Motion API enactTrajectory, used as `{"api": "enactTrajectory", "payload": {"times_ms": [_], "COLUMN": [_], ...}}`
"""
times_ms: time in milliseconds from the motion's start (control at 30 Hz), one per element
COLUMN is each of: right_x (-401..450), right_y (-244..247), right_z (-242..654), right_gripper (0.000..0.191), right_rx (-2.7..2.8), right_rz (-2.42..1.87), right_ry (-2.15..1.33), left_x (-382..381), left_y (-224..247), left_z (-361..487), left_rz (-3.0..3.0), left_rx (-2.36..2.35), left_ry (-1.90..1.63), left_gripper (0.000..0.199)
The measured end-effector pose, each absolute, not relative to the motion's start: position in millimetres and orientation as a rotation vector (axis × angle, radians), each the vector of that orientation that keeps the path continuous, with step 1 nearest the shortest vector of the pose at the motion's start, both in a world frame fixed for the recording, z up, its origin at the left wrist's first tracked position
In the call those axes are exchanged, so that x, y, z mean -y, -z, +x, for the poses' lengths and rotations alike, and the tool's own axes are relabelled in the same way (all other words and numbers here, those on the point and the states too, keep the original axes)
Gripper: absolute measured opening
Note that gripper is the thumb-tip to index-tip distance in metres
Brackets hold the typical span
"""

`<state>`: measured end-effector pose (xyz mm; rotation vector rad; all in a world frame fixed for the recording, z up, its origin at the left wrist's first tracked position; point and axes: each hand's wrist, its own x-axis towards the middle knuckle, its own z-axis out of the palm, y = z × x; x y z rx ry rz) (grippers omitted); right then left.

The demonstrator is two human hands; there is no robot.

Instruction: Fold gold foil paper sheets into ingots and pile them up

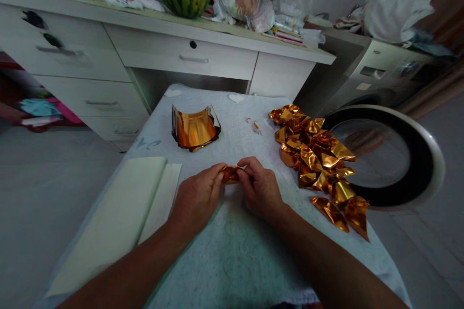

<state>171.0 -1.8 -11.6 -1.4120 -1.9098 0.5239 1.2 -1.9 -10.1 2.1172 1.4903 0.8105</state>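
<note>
A small, shiny copper-gold foil piece (pixel 230 175) was pinched over the pale cloth-covered counter (pixel 235 251) by left hand (pixel 197 198) fingers at 9 o'clock, right hand (pixel 263 190) at 3. Probably superlight, easily crumpled, best held by its ends.

In front of me is a cloth-covered table (pixel 235 251). On it there are curved gold foil sheets (pixel 195 130), pale paper (pixel 112 212), small scraps (pixel 257 128) and many folded gold pieces (pixel 310 157).

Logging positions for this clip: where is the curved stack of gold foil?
In the head view, the curved stack of gold foil lies toward the far left corner of the table, beyond the pale paper and the left hand.
</note>
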Motion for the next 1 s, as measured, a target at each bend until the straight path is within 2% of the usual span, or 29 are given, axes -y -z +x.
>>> {"api": "enactTrajectory", "payload": {"times_ms": [200, 733, 900, 1000], "right_x": [2.5, 2.9, 0.9, -2.0], "right_y": [8.4, 7.5, 5.6, 3.7], "right_z": [171.3, 174.9, 182.0, 184.6], "right_gripper": [0.007, 0.008, 0.032, 0.032], "right_rx": [1.934, 1.924, 1.982, 2.113], "right_rz": [-1.329, -1.312, -1.273, -1.149], "right_ry": [-0.637, -0.654, -0.617, -0.53], "left_x": [-0.5, -2.3, -3.1, -3.4], "left_y": [12.3, 12.4, 11.1, 8.8], "left_z": [-0.3, -3.0, -3.9, -6.0], "left_rz": [1.986, 1.875, 1.773, 1.732], "left_rx": [-1.5, -1.52, -1.487, -1.496], "left_ry": [-0.881, -0.832, -0.851, -0.838], "left_gripper": [0.033, 0.037, 0.039, 0.039]}}
